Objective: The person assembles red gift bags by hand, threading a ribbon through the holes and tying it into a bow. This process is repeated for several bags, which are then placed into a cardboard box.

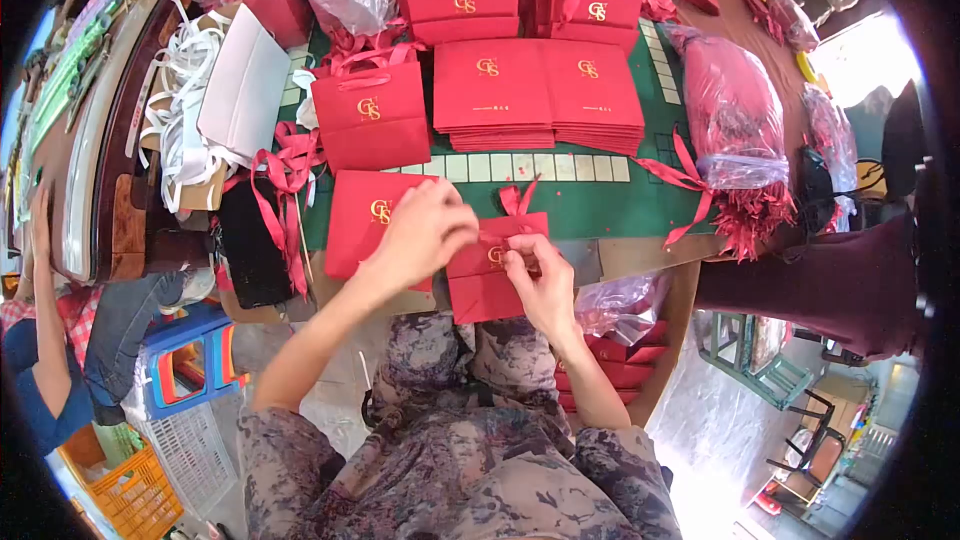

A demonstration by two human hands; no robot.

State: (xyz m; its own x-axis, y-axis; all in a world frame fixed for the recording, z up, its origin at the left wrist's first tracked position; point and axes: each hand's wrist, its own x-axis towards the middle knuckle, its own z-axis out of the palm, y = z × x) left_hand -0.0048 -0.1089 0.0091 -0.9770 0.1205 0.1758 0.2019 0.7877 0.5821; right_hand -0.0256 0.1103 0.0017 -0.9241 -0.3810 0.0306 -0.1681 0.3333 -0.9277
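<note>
A small red paper gift bag (490, 292) with a gold emblem leans at the table's front edge, just above my lap. Red ribbon (516, 202) rises in a loop from its top. My right hand (541, 285) pinches the ribbon at the bag's upper edge, thumb against fingers. To the left, my left hand (425, 230) is closed with curled fingers, apparently on the ribbon's other end, which is partly hidden. Beneath my left hand and forearm lies another red bag (352, 215), flat on the table.
Stacked flat red bags (490, 90) lie ahead on the green mat (590, 208). Finished-looking bags with ribbons (370, 120) stand beside them. White cords fill a box (240, 90) at left. A plastic-wrapped bundle (735, 110) lies right. Another person's arm (45, 280) shows far left.
</note>
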